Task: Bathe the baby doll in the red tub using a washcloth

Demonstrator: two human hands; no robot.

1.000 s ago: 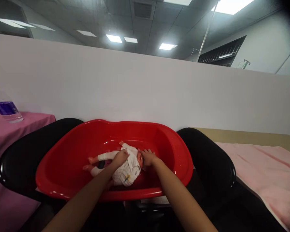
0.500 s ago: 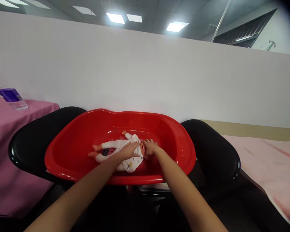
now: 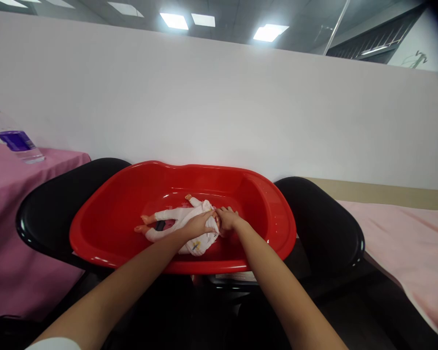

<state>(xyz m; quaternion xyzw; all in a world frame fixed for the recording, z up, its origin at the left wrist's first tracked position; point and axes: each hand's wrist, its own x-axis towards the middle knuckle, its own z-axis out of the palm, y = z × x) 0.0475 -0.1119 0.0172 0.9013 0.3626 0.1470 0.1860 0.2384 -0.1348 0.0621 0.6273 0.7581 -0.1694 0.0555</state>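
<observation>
A baby doll (image 3: pixel 170 215) in white clothes lies on its back in a red baby bathtub (image 3: pixel 105 206), feet to the left and head to the right. My left hand (image 3: pixel 199 225) is closed on the white shirt (image 3: pixel 199 244) at the doll's upper chest, near the neck. Cupped around the doll's head is my right hand (image 3: pixel 229 219), which hides most of it. My two hands nearly meet at the neck. A small dark object (image 3: pixel 160 225) shows between the doll's legs.
The bathtub rests between black chair backs (image 3: pixel 321 223). At left, a plastic bottle (image 3: pixel 20 141) with a purple label stands on a pink-covered table (image 3: pixel 65 158). A pink cloth (image 3: pixel 397 233) covers a surface at right. Behind rises a white wall (image 3: pixel 219 102).
My left hand has shifted slightly right toward the doll's neck, drawing the shirt's collar closer to the head. My right hand stays at the head. The view has tilted slightly.
</observation>
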